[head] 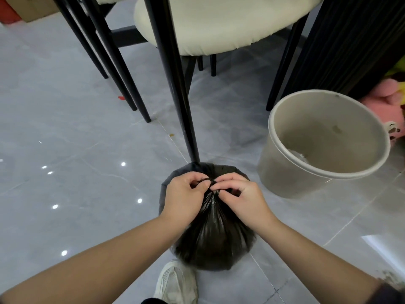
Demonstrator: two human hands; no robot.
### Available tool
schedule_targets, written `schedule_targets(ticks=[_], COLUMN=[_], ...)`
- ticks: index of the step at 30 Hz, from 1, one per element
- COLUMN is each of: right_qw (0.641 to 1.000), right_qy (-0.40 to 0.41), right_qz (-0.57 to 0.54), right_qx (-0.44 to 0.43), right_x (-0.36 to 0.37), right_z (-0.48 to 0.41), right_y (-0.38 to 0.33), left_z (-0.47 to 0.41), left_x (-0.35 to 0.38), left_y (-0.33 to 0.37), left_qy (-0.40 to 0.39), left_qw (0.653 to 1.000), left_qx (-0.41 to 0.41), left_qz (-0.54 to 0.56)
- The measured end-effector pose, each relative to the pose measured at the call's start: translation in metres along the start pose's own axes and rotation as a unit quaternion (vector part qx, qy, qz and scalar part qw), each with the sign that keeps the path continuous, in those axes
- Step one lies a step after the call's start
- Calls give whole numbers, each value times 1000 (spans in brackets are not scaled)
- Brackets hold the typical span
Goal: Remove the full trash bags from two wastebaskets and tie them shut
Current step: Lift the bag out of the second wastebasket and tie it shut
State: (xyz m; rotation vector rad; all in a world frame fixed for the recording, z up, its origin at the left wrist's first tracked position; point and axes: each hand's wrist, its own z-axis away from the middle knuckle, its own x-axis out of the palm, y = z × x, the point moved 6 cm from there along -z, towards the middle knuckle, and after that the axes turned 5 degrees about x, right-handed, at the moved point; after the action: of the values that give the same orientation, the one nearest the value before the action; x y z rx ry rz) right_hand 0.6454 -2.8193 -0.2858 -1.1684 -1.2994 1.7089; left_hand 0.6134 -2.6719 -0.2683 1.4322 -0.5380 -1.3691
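Now knotting black plastic trash bag (210, 233) beside round beige wastebasket (282, 181).
Pinched by left hand (184, 194), right hand (241, 194); could tear if yanked.

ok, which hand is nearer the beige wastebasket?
Right. The right hand pinches the gathered neck of the trash bag on the side facing the wastebasket; the left hand pinches it on the far side, farther away.
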Motion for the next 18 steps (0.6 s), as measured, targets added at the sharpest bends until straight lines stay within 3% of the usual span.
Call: schedule_targets(ticks=[5, 9, 12, 18], right_qw=[997, 996, 995, 987], right_qy=[54, 88, 95, 66], right_qz=[-43, -18, 12, 124], right_qx=[47, 20, -9, -76], right_x=[12, 15, 16, 17], right_z=[-3, 0, -1, -4], right_y=[8, 11, 11, 19], left_z=[-11, -17, -18, -24], left_x=[-4, 4, 10, 20], left_y=[-1, -17, -21, -40], left_qy=[-14, -59, -87, -135], left_qw=[999, 977, 948, 947], left_qx=[-23, -189, -260, -262], left_qz=[-36, 84, 159, 130])
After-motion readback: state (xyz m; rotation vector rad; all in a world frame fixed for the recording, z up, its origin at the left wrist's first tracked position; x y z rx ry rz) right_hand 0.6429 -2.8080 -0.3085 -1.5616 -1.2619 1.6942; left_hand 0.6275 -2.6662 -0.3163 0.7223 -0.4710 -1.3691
